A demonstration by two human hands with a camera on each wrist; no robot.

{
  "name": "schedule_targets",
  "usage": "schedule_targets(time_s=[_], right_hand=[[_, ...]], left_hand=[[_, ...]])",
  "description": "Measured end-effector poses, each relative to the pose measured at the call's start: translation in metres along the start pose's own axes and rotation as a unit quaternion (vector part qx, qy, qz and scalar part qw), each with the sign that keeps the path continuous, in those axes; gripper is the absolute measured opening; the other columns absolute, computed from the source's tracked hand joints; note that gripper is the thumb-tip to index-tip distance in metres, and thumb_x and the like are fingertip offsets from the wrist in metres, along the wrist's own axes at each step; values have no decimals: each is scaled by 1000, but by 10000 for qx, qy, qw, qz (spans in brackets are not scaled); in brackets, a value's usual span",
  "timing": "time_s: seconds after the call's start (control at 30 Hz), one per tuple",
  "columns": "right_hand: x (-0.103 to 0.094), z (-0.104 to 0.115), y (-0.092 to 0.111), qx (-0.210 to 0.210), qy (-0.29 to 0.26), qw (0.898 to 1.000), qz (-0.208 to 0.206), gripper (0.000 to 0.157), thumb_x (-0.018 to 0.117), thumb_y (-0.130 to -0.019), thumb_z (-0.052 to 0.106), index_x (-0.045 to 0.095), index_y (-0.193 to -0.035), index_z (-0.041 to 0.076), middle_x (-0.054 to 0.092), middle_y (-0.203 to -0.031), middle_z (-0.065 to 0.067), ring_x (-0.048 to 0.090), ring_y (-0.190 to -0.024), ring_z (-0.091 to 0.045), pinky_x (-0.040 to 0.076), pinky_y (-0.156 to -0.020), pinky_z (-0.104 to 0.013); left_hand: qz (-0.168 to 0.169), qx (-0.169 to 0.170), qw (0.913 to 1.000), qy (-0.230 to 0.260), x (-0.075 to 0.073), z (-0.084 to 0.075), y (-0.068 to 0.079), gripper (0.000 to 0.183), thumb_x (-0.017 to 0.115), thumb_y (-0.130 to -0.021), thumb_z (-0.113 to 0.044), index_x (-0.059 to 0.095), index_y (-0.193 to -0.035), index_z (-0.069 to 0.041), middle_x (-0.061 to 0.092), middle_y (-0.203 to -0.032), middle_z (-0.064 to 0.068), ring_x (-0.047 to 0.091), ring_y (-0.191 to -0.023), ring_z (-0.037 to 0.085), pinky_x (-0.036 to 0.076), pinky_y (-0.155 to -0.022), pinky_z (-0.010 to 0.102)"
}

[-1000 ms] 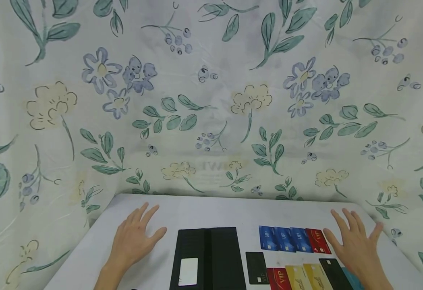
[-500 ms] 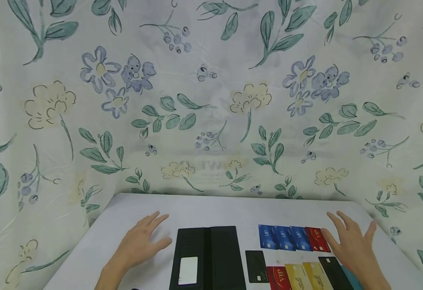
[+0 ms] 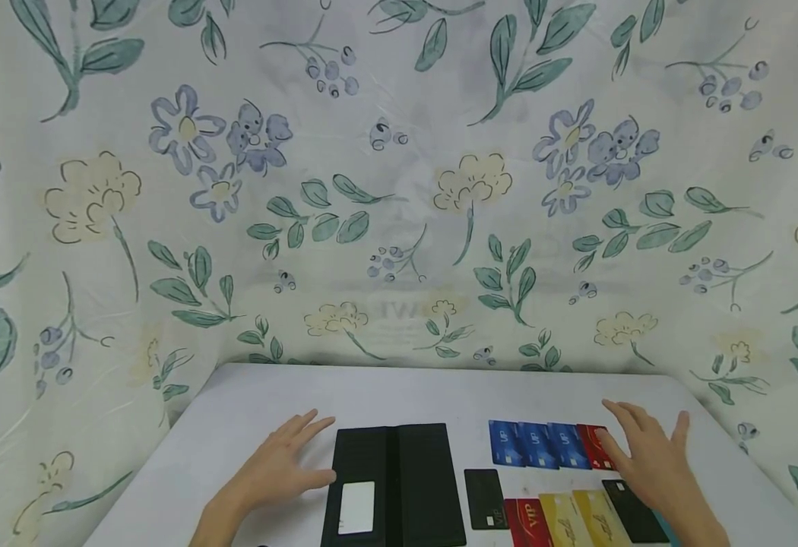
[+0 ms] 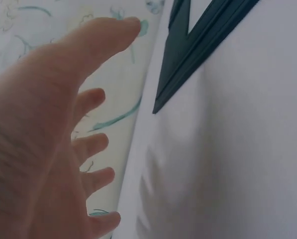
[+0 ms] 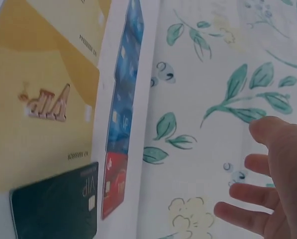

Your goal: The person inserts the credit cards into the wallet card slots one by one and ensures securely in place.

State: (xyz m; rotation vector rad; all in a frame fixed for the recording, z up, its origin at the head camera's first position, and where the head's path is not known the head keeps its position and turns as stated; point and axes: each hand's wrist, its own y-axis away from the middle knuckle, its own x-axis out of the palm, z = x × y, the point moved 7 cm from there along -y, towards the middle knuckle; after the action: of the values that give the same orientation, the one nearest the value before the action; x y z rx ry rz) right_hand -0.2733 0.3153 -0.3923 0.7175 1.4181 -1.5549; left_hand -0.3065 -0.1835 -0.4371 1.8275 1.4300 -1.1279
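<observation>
A black wallet (image 3: 426, 479) lies spread flat on the white table, with a white card (image 3: 356, 507) on its left half. My left hand (image 3: 272, 471) hovers at the wallet's left edge, fingers extended and holding nothing; the left wrist view shows its thumb apart from the wallet's corner (image 4: 173, 79). Over the right end of the cards is my right hand (image 3: 655, 460), fingers spread, also holding nothing. It partly covers a red card (image 3: 590, 444) and a black card (image 3: 626, 509). Overlapping blue cards (image 3: 536, 444) continue that upper row leftward.
Below the blue row lie a dark VIP card (image 3: 485, 499), a red VIP card (image 3: 527, 522) and two gold cards (image 3: 580, 516). A teal card (image 3: 666, 528) is mostly hidden under the right forearm. A floral curtain (image 3: 399, 190) hangs behind the table (image 3: 440, 391).
Both hands have moved inward and slightly down: the left toward the wallet, the right leftward over the cards. The wallet and cards keep their places on the table.
</observation>
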Motion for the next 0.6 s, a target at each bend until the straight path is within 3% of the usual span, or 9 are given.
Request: schedule_targets(time_s=[0.3,0.43,0.53,0.6], right_hand=[[14,15,1,-107,-166,9989,419,50,68,-92,26,55,-133,1,56,-128,-30,51,-118,-50,-12,-107,-76],[19,20,1,-154,-501,9960,722,49,66,-94,26,55,-135,1,55,-130,-27,49,-122,-49,9,-110,-75],[24,24,0,-101,-687,9920,1059,50,65,-95,29,54,-137,3,53,-134,-24,48,-124,-47,35,-102,-70],[28,28,2,-17,-721,9887,1315,52,64,-96,32,52,-139,6,50,-137,-22,48,-125,-46,42,-96,-67]], left_hand=[[667,189,9965,458,24,-5,2,89,79,-74,-53,44,-149,-20,29,-159,21,15,-145,53,2,-103,82],[856,252,9953,387,30,-5,3,90,79,-74,-53,44,-148,-15,29,-158,24,12,-145,56,-3,-102,82],[990,227,9942,348,34,-3,2,91,78,-74,-54,43,-148,-14,27,-159,24,9,-146,55,-7,-104,80],[1055,183,9937,343,36,-2,2,91,78,-74,-56,43,-148,-15,24,-160,24,5,-147,53,-10,-105,78]])
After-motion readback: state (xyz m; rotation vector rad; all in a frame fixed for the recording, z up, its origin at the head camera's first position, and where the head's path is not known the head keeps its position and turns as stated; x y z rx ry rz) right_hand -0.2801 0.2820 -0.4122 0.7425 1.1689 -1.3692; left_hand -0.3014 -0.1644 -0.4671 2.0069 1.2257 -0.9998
